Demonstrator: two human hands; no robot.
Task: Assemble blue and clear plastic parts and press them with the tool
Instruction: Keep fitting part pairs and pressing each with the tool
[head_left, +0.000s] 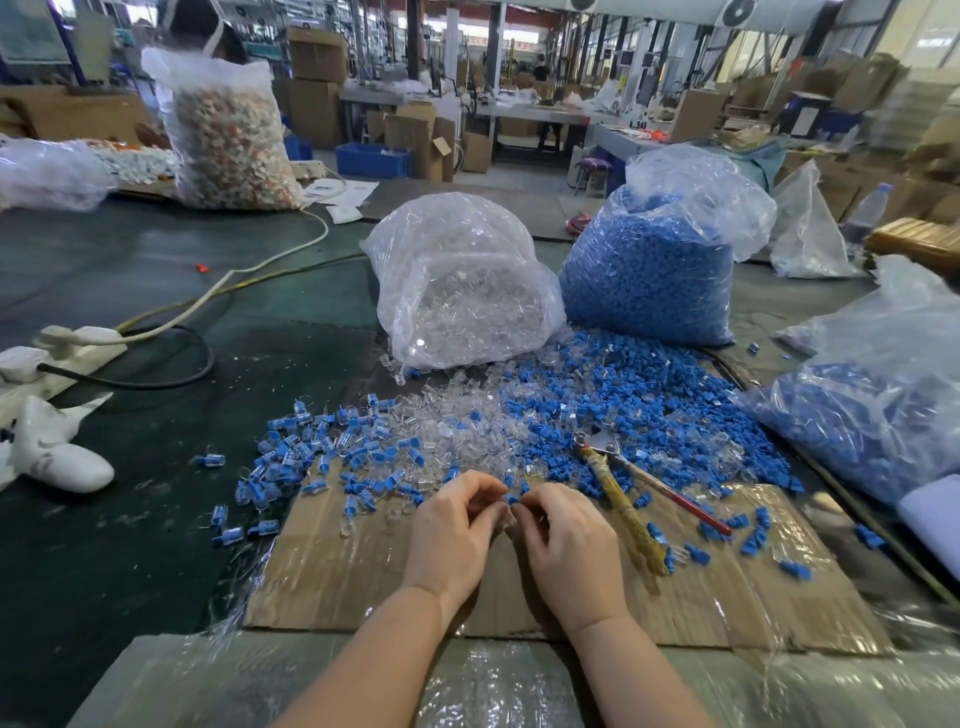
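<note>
My left hand (454, 530) and my right hand (569, 545) meet fingertip to fingertip over a cardboard sheet (363, 571). Between them they pinch a small blue part (511, 500); whether a clear part is with it I cannot tell. Loose blue parts (649, 395) and clear parts (457, 421) lie heaped just beyond my hands. Joined blue-and-clear pieces (296, 457) are scattered to the left. The pressing tool (623, 493), pliers with one wrapped and one red handle, lies on the cardboard to the right of my right hand.
A bag of clear parts (462, 291) and a bag of blue parts (660, 260) stand behind the heap. Another bag of blue parts (872, 415) lies at the right. A power strip with cables (78, 348) and a white object (52, 457) sit at the left.
</note>
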